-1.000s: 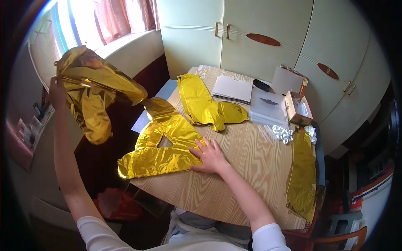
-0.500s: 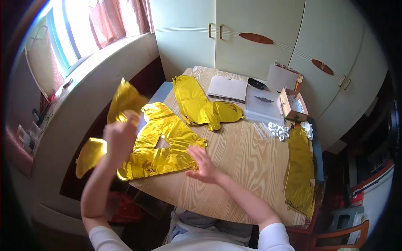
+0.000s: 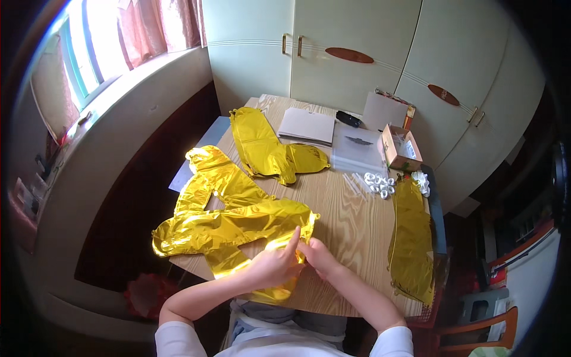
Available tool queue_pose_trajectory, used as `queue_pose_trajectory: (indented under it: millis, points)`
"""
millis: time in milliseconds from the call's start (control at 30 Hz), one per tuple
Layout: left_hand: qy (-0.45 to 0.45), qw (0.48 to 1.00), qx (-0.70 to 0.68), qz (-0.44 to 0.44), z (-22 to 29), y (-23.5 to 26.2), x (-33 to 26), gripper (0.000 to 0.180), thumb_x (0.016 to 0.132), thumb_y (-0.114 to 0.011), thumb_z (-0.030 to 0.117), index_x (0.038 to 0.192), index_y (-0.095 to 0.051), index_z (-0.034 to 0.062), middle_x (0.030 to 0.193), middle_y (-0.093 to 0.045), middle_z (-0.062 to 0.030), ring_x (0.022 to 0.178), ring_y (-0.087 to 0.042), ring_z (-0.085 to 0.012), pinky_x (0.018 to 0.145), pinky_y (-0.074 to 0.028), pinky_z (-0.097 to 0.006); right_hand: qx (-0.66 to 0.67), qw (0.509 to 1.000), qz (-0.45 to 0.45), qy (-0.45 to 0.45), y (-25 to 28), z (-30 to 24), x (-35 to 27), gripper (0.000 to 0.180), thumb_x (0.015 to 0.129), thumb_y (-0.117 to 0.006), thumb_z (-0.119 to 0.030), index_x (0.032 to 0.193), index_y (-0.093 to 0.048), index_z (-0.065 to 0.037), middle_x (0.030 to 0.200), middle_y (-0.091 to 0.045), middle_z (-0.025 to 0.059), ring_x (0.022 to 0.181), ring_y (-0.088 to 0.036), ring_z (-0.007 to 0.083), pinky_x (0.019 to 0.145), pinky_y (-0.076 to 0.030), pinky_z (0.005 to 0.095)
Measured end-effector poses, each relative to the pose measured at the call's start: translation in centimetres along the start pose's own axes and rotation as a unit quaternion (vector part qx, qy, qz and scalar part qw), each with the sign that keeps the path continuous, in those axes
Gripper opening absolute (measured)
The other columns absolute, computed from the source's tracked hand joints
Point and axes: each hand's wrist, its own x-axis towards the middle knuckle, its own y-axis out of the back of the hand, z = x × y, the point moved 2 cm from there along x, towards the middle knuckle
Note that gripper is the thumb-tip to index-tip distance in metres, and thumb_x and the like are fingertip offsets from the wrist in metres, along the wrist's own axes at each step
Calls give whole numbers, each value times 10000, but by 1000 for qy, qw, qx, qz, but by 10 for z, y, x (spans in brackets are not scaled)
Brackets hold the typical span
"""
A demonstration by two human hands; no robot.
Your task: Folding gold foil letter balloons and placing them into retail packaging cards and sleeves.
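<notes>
A flat gold foil balloon point(image 3: 256, 219) lies over the near left part of the table, its lower part hanging at the front edge. My left hand point(image 3: 276, 263) grips its right-hand edge, index finger pointing up along the foil. Close against it, my right hand point(image 3: 320, 258) is closed on the same edge; its fingertips are partly hidden. Beneath and behind lies another gold foil balloon point(image 3: 225, 178), partly covered. Farther back is a third flat foil balloon point(image 3: 262, 143).
Another gold foil balloon point(image 3: 410, 241) lies along the table's right side. Near it are white ribbon-like rings point(image 3: 379, 184), clear straws point(image 3: 355, 185) and a small open box point(image 3: 402, 147). A paper stack point(image 3: 306, 126), clear plastic sleeves point(image 3: 357, 152) and a black pouch point(image 3: 348, 119) lie at the back.
The foil balloon that my left hand held up at the left now lies across the near left, over the other one. Both hands have come together at its right edge.
</notes>
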Motion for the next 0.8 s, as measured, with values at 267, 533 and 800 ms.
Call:
queue_pose_trajectory:
  millis: [267,533,800]
  points:
    - [-17,985,172,-9,-54,48,9,618,857,-689,369,1406,-480,178,1449,-453,-141,1375,-372,-389,1104,-345,-496,-176,984,24,-10,80,-23,0,203,952,-609,-136,1079,-672,10,974,-694,25,816,-589,83,761,-497,280]
    - [-94,964,222,-114,-80,-3,-4,738,882,-544,616,1488,-381,228,1555,-324,-118,1455,-222,-389,1172,-143,-573,-299,939,156,67,191,-36,14,408,889,-688,-149,1238,-556,16,1100,-680,127,978,-650,218,885,-509,338]
    - [-78,954,279,-81,-80,-1,-11,777,874,-471,690,1495,-370,234,1536,-368,-84,1447,-262,-357,1168,-138,-586,-611,763,160,137,146,-17,-25,730,935,-528,-516,1515,-303,-134,1565,-266,156,1454,-217,340,1187,-158,500]
